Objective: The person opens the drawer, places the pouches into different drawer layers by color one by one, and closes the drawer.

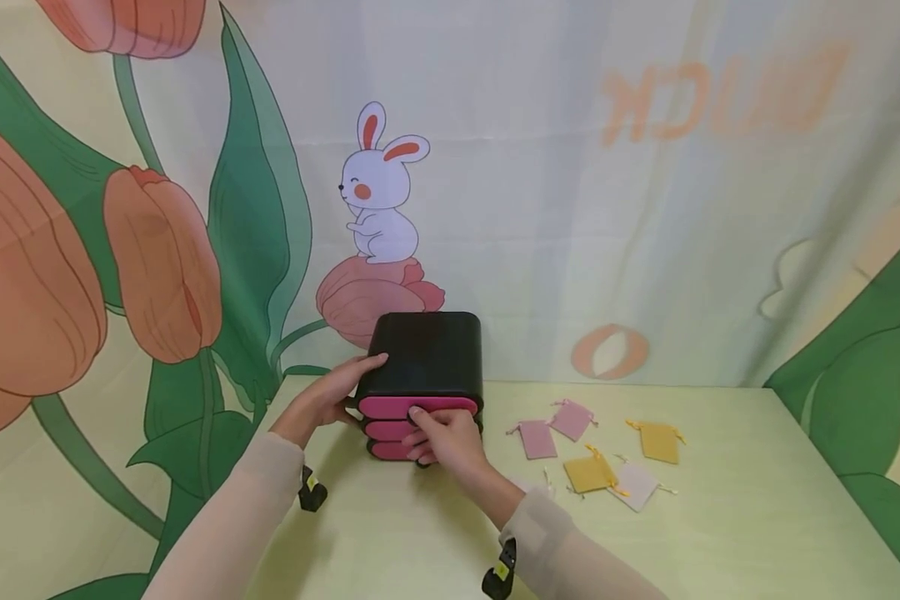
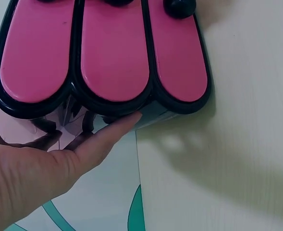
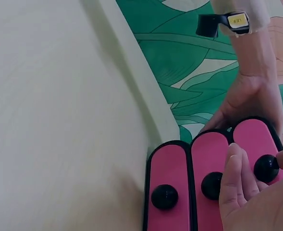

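Observation:
A small black cabinet [image 1: 426, 354] with three pink drawer fronts [image 2: 115, 53] stands on the table, all drawers looking closed. My left hand [image 1: 335, 388] lies against its left side, with one digit reaching over the top edge. In the left wrist view its fingers [image 2: 107, 139] spread along the side wall. My right hand [image 1: 456, 442] is in front of the drawers. Between its thumb and fingers it pinches the round black knob [image 3: 266, 168] of the top drawer. Its other fingers hang before the middle knob [image 3: 212, 186]; the bottom knob [image 3: 165, 197] is untouched.
Right of the cabinet lie small drawstring pouches: pink ones [image 1: 537, 440], yellow ones [image 1: 659, 442] and a white one [image 1: 636, 486]. Another pale pouch is partly hidden by the right arm. A printed curtain [image 1: 532, 208] hangs behind the pale table [image 1: 735, 517].

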`<state>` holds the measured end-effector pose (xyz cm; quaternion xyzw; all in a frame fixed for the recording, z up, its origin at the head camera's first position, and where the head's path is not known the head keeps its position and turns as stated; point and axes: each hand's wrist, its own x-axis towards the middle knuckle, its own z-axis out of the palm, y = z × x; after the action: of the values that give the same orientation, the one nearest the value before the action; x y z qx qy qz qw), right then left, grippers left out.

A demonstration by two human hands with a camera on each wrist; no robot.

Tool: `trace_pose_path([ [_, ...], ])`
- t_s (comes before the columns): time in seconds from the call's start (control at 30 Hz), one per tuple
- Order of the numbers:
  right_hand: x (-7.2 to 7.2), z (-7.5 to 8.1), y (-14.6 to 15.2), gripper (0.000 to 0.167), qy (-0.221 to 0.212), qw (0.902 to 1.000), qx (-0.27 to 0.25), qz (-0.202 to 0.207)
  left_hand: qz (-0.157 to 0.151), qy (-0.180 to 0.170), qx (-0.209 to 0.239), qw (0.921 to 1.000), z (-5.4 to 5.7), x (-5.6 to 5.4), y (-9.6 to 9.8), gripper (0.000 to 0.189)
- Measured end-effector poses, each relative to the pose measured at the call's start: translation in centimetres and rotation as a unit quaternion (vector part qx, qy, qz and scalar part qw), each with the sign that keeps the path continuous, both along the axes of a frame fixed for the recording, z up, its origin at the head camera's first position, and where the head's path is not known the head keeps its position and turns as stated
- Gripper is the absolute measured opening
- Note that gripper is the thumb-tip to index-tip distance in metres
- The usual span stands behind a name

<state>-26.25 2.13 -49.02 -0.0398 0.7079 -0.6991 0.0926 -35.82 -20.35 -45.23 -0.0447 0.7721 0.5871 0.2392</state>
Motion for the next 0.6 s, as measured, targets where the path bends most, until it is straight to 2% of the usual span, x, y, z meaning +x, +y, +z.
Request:
trace_pose_path([
  [0.17, 1.5, -0.1, 0.2, 0.043, -0.012, 0.9996, -0.024, 0.007, 0.001, -0.001, 0.006, 1.0, 0.2, 0.0, 0.0, 0.095],
  [0.4, 5.5, -0.1, 0.3, 0.039, -0.033, 0.9979, -0.053, 0.019, -0.004, -0.004, 0.012, 0.9999, 0.2, 0.0, -0.1, 0.096],
  [0.6, 7.3, -0.6, 0.1, 0.037, -0.043, 0.998, -0.041, 0.02, -0.004, -0.006, 0.016, 0.9998, 0.1, -0.2, 0.0, 0.097],
])
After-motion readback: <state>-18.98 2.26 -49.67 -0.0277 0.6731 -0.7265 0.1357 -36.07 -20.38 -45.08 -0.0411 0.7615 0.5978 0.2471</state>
